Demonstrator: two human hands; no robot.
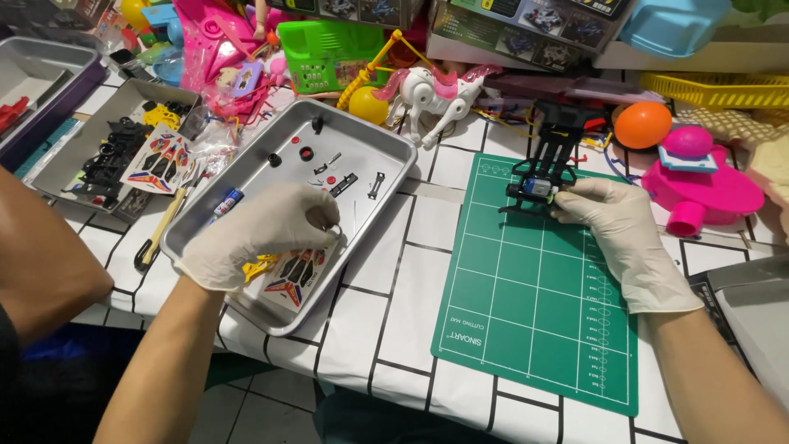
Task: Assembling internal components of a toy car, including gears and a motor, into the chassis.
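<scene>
Right hand (622,226) pinching black toy car frame (544,168) at its motor end, on green cutting mat (534,304); left hand (259,234) curled into metal tray (374,201) over sticker sheet (296,275), hold on any part not discernible. Step judged: fetching a small part. Next: steady frame, align carefully
</scene>
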